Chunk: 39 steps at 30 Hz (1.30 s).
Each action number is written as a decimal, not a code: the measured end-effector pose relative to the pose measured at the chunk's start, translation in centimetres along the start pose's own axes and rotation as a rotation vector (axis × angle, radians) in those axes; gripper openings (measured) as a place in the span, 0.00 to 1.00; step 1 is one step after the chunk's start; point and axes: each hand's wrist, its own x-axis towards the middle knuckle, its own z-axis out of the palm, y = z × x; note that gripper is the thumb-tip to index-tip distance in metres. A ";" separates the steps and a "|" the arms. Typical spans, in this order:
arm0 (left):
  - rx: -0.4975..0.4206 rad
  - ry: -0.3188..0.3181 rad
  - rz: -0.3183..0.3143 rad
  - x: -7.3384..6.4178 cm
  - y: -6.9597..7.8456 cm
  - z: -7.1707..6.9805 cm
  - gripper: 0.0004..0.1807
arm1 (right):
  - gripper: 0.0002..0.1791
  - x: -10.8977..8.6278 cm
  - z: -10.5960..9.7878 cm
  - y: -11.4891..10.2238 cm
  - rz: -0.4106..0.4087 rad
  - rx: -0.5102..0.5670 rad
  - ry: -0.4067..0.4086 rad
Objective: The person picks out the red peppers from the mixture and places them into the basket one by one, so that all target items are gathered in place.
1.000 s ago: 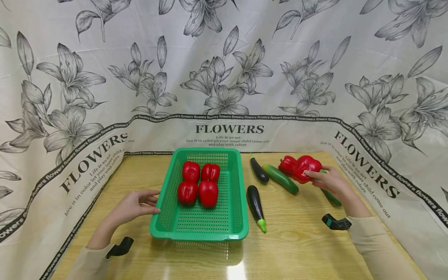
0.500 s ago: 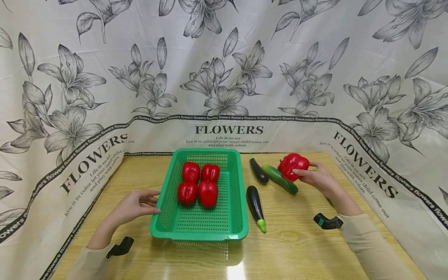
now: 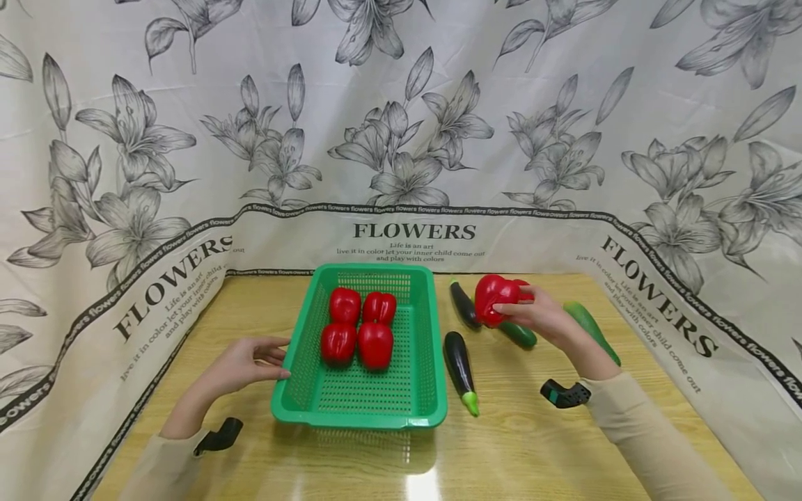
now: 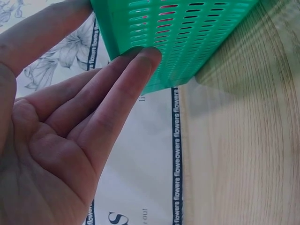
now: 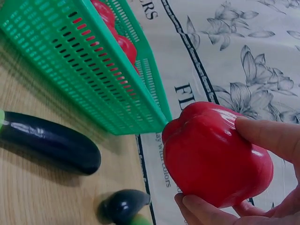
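My right hand (image 3: 540,314) grips a red bell pepper (image 3: 491,300) between thumb and fingers, above the vegetables on the right side of the table. In the right wrist view this pepper (image 5: 215,157) fills the space before the fingers, with the basket's side beyond it. A sliver of another red pepper (image 3: 521,283) shows behind the held one. On the left, the fairly straight fingers of my left hand (image 3: 243,363) touch the rim and outer wall of a green plastic basket (image 3: 360,422). Several red bell peppers (image 3: 376,346) stand grouped inside the basket.
Two dark eggplants lie right of the basket, a near one (image 3: 459,363) and a far one (image 3: 462,305), partly covered by the held pepper. A green zucchini (image 3: 520,336) sits under the right hand; another zucchini (image 3: 592,330) lies farther right. Flowered cloth (image 3: 407,243) walls the table's back.
My right hand has carried the red pepper leftward, from above the right zucchini to near the far eggplant, uncovering that zucchini. The left hand stays at the basket.
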 end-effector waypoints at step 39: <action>-0.004 -0.023 0.037 1.6 1.0 0.1 0.38 | 0.43 2.3 7.9 -3.7 0.022 -0.066 -0.289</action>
